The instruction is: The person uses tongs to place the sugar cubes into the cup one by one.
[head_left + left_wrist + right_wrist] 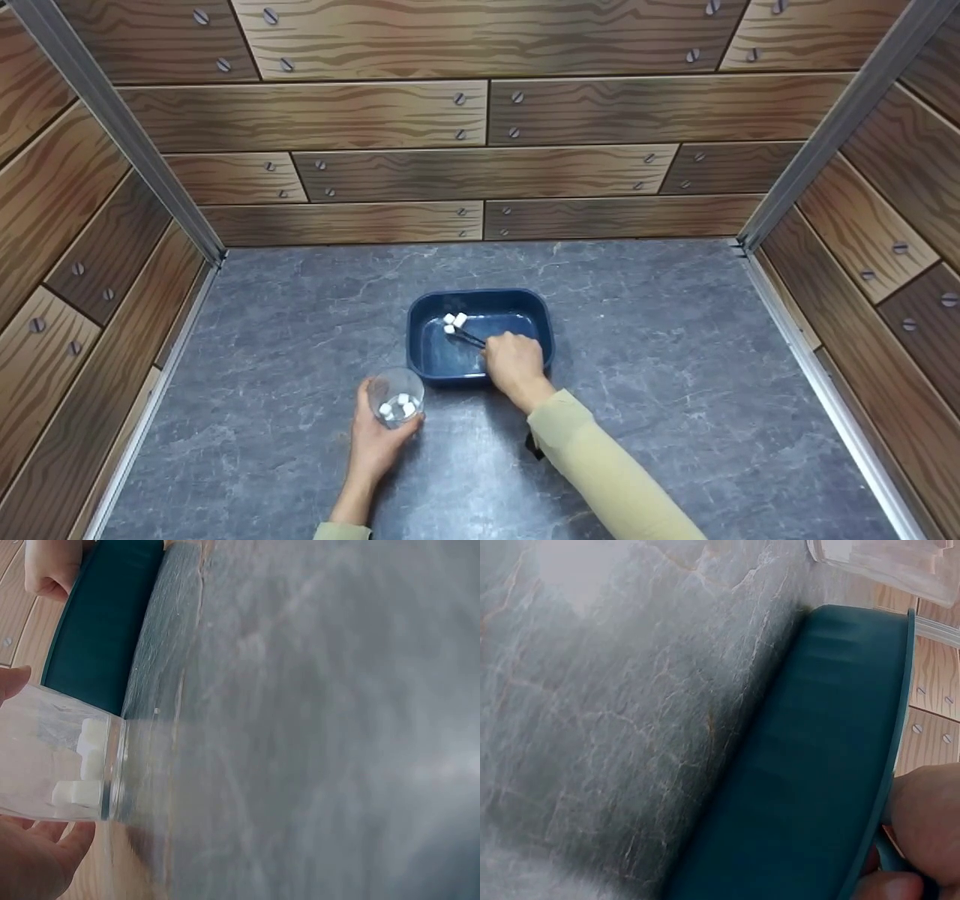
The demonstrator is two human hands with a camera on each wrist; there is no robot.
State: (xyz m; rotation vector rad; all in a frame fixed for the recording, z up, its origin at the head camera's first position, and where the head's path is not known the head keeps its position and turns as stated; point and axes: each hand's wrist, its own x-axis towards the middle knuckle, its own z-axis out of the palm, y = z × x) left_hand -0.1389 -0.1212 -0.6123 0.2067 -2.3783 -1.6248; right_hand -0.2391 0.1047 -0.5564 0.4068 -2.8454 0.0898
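My left hand [377, 444] holds a clear plastic cup [396, 379] at the near left corner of the blue tray. Its thumb and fingers wrap the cup's sides, and several white cubes [88, 754] lie at the bottom. Over the tray's near right side, my right hand [516, 364] grips slim black tongs [471, 338]. The tongs' tips point left, right at the nearest of three white cubes [460, 320] on the tray floor. The right fingers mostly hide the tongs' grip end.
The deep blue tray [414, 341] stands on a grey marbled tabletop [660, 360]. Wood-patterned panels [390, 172] wall the back and both sides, with metal strips [814, 131] along the corners.
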